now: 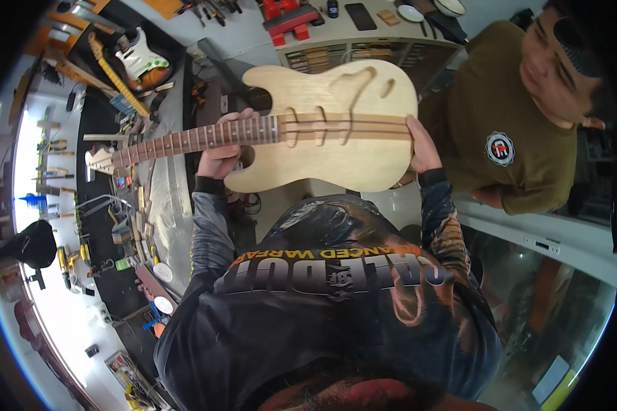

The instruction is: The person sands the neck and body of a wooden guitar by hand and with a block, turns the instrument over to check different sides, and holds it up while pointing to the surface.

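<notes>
From where I stand, I see a person holding a bare wooden guitar [301,157] in the air, in front of the chest, with its face turned up. The left hand [219,160] grasps the neck [178,142] close to where it meets the body; some fingertips show on the far side of the fretboard, and the thumb lies at the near side. The right hand [425,147] grips the rounded tail end of the body, with the thumb along its edge; its other fingers are mostly hidden, so I cannot tell exactly how they are bent. The body is pale, with a darker strip along its middle and several carved hollows. The headstock [101,162] points to the left, above the cluttered workbench [170,195].

Further along this bench lies another guitar with a white plate [138,58]. At the far side is a cabinet [384,55] with many drawers, and on its top there are a black phone [360,16] and a red tool [289,26]. At the right, a co-worker in an olive shirt [528,154] stands near the guitar.
</notes>
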{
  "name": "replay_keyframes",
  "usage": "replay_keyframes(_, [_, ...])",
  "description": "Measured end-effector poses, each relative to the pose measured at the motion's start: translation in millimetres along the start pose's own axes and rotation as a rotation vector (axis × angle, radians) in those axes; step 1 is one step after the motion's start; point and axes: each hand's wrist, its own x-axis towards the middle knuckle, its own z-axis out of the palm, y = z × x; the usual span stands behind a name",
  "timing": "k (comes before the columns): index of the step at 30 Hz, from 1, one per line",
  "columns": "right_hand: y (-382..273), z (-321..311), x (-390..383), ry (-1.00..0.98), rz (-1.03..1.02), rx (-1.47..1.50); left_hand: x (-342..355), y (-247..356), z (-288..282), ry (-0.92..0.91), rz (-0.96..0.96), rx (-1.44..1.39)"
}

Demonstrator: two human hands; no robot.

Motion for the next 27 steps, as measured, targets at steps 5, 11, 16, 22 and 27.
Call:
replay_keyframes(5, [10.8,10.7,0.8,0.202,0.063,0.107,-1.5,15.0,32.2,0.056,-0.094,0.031])
replay_keyframes(11, [26.9,21.1,-9.1,0.452,-0.139,0.183,-21.5,43.8,12.5,0.195,0.194,-0.334])
replay_keyframes(16, [25.6,19.5,-10.0,0.565,-0.017,0.087,-15.2,47.4,16.6,0.381,0.250,-0.348])
replay_keyframes(22, [39.1,-3.7,0.7,0.539,0.003,0.109,-10.8,47.6,17.1,0.482,0.231,-0.325])
replay_keyframes(27, [32.6,-7.6,4.8,0.507,-0.052,0.080,-4.9,50.1,15.6,0.479,0.216,-0.307])
